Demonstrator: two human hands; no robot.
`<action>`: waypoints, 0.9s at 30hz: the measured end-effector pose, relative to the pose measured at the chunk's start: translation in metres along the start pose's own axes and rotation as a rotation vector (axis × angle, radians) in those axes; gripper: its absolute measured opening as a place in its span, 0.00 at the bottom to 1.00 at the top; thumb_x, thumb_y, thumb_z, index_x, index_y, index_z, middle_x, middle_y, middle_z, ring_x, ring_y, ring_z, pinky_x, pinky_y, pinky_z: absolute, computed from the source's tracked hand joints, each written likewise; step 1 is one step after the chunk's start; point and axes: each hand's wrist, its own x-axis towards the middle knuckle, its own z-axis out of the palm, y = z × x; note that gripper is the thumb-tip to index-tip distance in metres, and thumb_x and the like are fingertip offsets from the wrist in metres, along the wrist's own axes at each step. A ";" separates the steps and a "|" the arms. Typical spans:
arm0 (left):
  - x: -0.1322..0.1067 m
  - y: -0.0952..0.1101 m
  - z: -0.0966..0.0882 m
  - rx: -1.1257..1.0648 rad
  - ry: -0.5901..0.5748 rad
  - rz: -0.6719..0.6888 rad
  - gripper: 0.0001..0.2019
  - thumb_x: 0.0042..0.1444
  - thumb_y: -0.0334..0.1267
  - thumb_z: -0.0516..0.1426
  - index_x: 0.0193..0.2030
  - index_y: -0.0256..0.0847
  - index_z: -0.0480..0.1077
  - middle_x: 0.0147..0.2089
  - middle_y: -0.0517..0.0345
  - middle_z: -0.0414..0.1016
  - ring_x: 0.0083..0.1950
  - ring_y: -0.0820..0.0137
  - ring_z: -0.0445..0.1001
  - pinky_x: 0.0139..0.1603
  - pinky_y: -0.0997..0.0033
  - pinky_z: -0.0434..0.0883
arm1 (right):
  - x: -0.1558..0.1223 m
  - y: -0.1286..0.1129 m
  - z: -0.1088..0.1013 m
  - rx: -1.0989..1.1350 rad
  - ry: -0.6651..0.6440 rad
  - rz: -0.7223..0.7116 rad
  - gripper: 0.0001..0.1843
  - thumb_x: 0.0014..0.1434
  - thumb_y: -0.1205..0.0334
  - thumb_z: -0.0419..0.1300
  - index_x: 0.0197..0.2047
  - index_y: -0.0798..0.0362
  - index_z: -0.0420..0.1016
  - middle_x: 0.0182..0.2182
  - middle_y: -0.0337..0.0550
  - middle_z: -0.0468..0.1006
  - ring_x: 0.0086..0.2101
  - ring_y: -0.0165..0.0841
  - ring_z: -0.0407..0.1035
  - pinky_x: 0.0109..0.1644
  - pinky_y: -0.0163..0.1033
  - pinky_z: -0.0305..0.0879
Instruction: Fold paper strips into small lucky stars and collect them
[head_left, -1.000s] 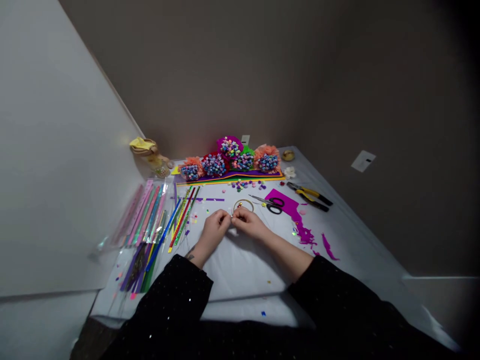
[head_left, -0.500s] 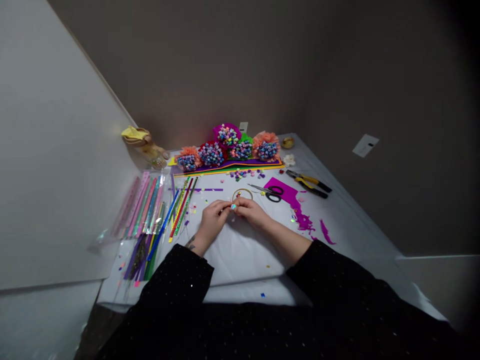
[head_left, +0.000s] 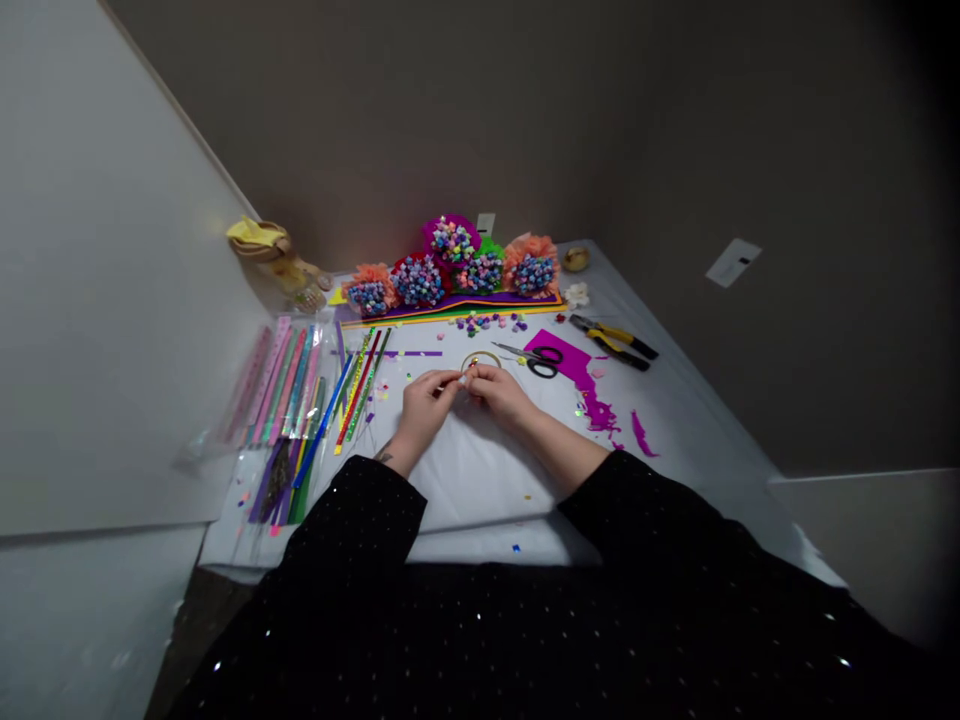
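Left hand (head_left: 425,407), right hand (head_left: 497,392) slid up — pinching a sequin (head_left: 463,380).

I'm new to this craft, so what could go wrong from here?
The tiny shiny piece, pinched between the left hand and right hand, could slip and get lost among the loose sequins on the white sheet. The scissors lie beside the gold ring, tips near it, so the right hand might knock them.
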 end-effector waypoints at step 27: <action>0.007 -0.011 -0.004 -0.190 0.009 -0.121 0.07 0.52 0.40 0.55 0.30 0.39 0.67 0.26 0.64 0.65 0.28 0.74 0.63 0.31 0.74 0.62 | -0.109 -0.107 -0.046 -0.347 -0.192 -0.226 0.17 0.50 0.43 0.63 0.25 0.48 0.73 0.26 0.41 0.71 0.31 0.34 0.68 0.33 0.39 0.62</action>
